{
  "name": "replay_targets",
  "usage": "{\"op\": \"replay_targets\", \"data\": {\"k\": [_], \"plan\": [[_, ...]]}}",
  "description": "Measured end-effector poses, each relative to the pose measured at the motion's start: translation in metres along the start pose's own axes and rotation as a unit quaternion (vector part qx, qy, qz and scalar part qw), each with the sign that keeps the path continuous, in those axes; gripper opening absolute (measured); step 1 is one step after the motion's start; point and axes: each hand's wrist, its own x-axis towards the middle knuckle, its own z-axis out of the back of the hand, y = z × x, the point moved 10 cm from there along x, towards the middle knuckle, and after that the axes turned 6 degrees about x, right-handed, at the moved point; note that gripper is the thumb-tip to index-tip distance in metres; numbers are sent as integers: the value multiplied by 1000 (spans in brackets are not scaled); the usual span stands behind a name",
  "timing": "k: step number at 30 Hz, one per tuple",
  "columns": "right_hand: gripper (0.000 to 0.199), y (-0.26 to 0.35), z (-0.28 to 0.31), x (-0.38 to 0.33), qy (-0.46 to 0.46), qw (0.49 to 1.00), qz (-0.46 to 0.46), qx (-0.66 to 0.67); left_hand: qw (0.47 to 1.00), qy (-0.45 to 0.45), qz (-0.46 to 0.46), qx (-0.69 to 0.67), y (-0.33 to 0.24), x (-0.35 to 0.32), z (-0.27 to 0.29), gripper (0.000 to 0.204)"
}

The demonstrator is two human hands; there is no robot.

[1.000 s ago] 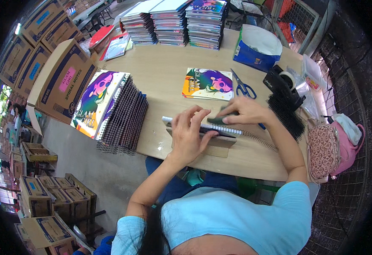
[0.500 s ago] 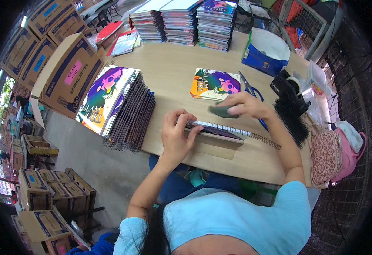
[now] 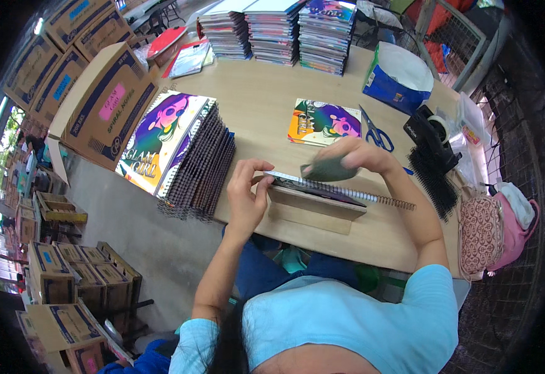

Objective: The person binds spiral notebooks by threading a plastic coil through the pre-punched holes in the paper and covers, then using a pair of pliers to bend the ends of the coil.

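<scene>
My left hand (image 3: 248, 190) pinches the left end of a notebook (image 3: 319, 189), which is propped on edge against a small wooden stand (image 3: 316, 209). A wire coil (image 3: 384, 199) runs along its upper edge and sticks out past the right end. In my right hand (image 3: 361, 154) is a flat dark green pad (image 3: 331, 168), slightly blurred, held just above the coil. Beyond the hands lies a loose notebook (image 3: 324, 123) with a colourful cover. To the left stands a tall stack of coiled notebooks (image 3: 185, 153).
Scissors (image 3: 377, 132), a black tape dispenser (image 3: 431, 134) and a pile of dark coils (image 3: 433, 181) lie at the right. Several book stacks (image 3: 272, 34) and a blue-and-white container (image 3: 400, 78) stand at the back. An open carton (image 3: 101, 106) is beyond the left edge.
My left hand has shifted left along the notebook, its thumb now at the end. The green pad has moved slightly right and looks turned more broadside. The whole view has shifted a little.
</scene>
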Motion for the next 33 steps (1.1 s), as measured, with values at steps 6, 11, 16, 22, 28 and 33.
{"op": "replay_targets", "data": {"k": [6,11,16,22,28,33], "plan": [[49,-12,10,1,-39,973,33,223,999,30,25,-15,12,5,-2,21],[50,-2,0,27,4,988,-27,-155,996,30,70,-49,24,4,1,41],[54,-9,-7,39,31,917,-99,-385,992,27,81,-89,29,2,3,59],[45,-12,-12,50,40,923,-91,-371,988,27,98,-115,30,4,4,64],[49,-31,21,23,-90,914,-43,-392,976,62,104,-184,41,2,-7,62],[55,-66,72,-91,-355,834,-35,-421,969,70,110,-212,57,2,-14,41]]}}
